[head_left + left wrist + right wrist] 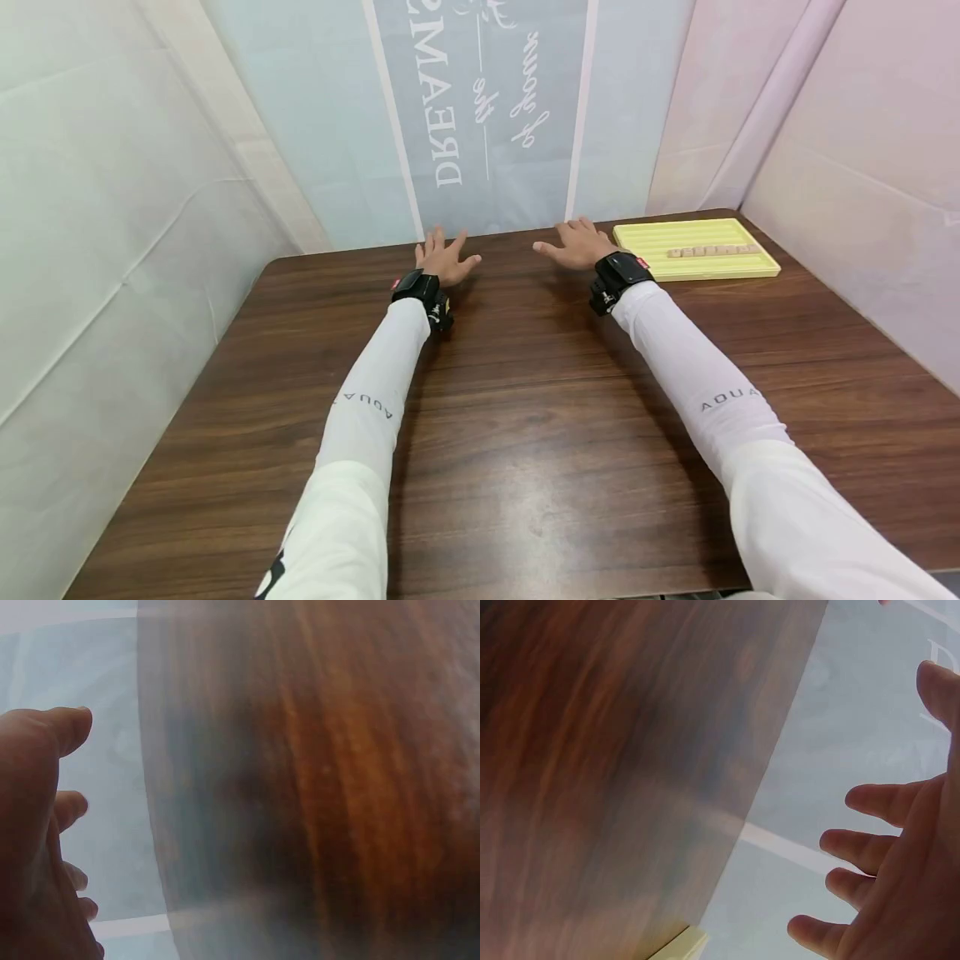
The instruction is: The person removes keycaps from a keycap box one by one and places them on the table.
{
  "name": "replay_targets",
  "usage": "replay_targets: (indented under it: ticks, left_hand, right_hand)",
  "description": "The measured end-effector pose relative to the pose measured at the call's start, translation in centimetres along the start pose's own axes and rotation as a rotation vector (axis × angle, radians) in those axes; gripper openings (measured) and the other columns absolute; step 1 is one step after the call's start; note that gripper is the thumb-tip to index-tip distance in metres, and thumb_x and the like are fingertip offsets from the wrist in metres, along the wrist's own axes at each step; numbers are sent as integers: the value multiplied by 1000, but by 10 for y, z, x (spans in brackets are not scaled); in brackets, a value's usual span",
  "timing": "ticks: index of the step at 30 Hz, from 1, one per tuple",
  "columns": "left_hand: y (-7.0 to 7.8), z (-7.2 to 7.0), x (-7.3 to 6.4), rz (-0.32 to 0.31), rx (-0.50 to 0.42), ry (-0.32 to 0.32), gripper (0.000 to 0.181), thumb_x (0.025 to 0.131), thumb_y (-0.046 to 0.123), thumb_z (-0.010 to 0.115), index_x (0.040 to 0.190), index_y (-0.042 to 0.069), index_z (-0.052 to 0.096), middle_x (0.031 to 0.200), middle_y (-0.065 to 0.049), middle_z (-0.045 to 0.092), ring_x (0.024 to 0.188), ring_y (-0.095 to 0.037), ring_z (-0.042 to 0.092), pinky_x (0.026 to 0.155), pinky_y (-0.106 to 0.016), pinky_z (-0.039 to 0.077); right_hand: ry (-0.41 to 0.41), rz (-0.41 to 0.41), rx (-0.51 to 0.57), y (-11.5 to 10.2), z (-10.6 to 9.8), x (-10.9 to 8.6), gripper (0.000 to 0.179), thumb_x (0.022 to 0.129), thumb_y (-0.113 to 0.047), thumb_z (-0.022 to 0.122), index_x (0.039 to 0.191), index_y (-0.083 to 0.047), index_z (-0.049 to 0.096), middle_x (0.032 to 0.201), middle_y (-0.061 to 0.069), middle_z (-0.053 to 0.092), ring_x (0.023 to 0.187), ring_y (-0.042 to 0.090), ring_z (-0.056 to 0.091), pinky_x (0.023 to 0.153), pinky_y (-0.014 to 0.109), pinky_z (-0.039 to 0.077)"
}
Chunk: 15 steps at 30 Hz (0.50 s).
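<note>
Both arms reach out over the brown wooden table. My left hand (446, 260) is held near the far edge with its fingers spread, and nothing is in it. Also spread and holding nothing, my right hand (577, 244) is near the same edge, just left of a yellow tray (697, 273). In the tray lies a row of several small light wooden cubes (712, 251); marks on them are too small to read. The right wrist view catches only a corner of the yellow tray (681, 945), below and apart from the fingers.
The wooden table (480, 400) ends at a hanging grey-blue cloth (510, 192) with mirrored white lettering. Pale fabric walls stand along the left (150, 250) and right sides. Each wrist carries a black strapped device (621, 275).
</note>
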State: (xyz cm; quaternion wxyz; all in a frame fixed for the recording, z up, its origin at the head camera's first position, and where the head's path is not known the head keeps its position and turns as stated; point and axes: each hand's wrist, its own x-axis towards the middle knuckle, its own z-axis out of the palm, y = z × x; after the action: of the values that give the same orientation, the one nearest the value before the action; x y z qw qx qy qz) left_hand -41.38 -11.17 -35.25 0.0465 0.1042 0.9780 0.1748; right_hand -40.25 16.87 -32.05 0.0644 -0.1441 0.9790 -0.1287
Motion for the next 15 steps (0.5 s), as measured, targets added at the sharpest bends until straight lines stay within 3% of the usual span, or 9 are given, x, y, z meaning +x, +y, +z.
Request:
replay_targets:
  ticks: [6,15]
  left_hand:
    - [-1,5,0,-23,-19,-14,68,100,57,34,156,26,13,161,-15,-18,150,-35,-15,122,-55,-11]
    - [7,7,-2,-24,37,-40,67,100,58,33,155,26,15,161,-15,-17,151,-34,-12,123,-55,-8]
  right_hand:
    - [-13,10,14,14,4,-5,87,97,-64,30,152,2,18,157,26,20,148,45,6,118,64,15]
    - [-45,-11,-17,24,5,-12,85,99,-59,30,148,10,22,152,33,27,144,48,18,120,59,16]
